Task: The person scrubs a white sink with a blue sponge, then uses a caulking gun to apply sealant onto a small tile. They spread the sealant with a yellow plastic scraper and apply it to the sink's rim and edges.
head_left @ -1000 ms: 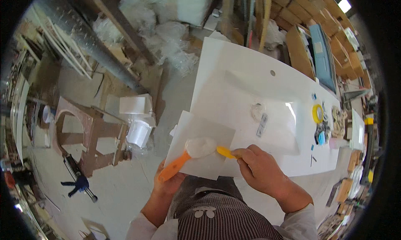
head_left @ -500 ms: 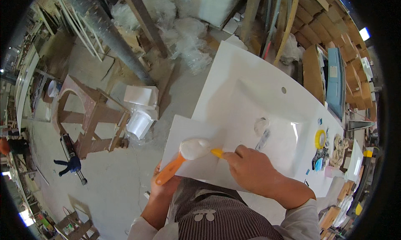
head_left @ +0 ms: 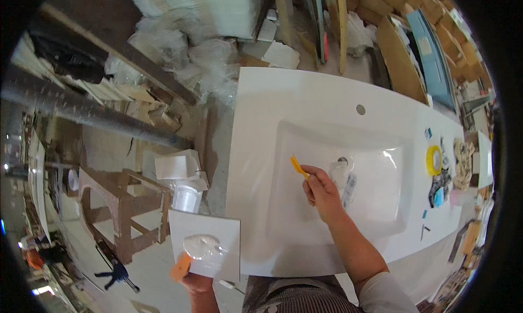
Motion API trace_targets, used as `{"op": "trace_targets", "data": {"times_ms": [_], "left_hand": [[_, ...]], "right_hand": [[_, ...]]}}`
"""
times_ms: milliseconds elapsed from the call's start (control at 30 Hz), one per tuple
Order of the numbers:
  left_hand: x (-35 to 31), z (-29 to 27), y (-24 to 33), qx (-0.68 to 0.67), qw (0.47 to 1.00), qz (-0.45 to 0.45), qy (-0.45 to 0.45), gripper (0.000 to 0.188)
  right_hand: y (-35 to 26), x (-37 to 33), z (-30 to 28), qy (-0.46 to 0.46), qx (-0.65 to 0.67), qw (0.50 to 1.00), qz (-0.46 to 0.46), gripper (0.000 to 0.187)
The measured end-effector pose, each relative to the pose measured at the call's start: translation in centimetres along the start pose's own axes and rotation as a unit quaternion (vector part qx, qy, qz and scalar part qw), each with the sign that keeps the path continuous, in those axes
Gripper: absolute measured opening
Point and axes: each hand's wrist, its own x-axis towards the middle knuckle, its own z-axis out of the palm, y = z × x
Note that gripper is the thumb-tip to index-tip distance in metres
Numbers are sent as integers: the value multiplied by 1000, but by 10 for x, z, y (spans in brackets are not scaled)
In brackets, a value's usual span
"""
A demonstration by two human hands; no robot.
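My left hand [head_left: 197, 283] is closed on the lower edge of a square white board [head_left: 226, 242] at the lower left. A mound of white paste [head_left: 200, 246] sits on the board. An orange handle [head_left: 180, 267] runs from the paste to my left hand; the tool's other end is hidden in the paste. My right hand [head_left: 322, 190] is closed on a small yellow scraper-like tool [head_left: 298, 167], its tip pointing up and left. That hand hovers over the recessed bowl of a white washbasin [head_left: 256, 149]. A clear plastic piece and a grey strip [head_left: 349, 190] lie near the drain.
A roll of yellow tape [head_left: 433, 160], dark gloves [head_left: 439, 187] and small blue scraps rest on the basin's right side. Left of it stand a brown wooden frame [head_left: 122, 204] and a wrapped white block [head_left: 178, 166]. Plastic wrap and timber posts crowd the far side.
My left hand has moved the board left and down, away from the basin. My right hand has left the paste with the yellow tool and is over the bowl. The view has shifted.
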Motion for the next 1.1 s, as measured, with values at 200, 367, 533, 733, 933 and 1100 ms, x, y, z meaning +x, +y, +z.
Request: {"op": "trace_targets", "data": {"times_ms": [200, 367, 533, 733, 933, 1100], "left_hand": [[15, -10, -17, 69, 993, -9, 93, 58], [20, -21, -23, 149, 978, -31, 140, 68], [21, -47, -21, 201, 967, -27, 157, 71], [28, -42, -23, 166, 965, -42, 200, 73], [27, -50, -21, 158, 971, -36, 179, 74], [26, -41, -22, 189, 966, -37, 174, 74]], "right_hand": [[51, 51, 20, 59, -82, 988, -116, 34], [53, 76, 37, 84, -147, 972, -164, 37], [57, 93, 43, 104, -173, 951, -233, 38], [52, 100, 47, 116, -208, 941, -240, 41], [47, 83, 43, 95, -263, 943, -178, 44], [-1, 52, 37, 3, -359, 932, -50, 46]]}}
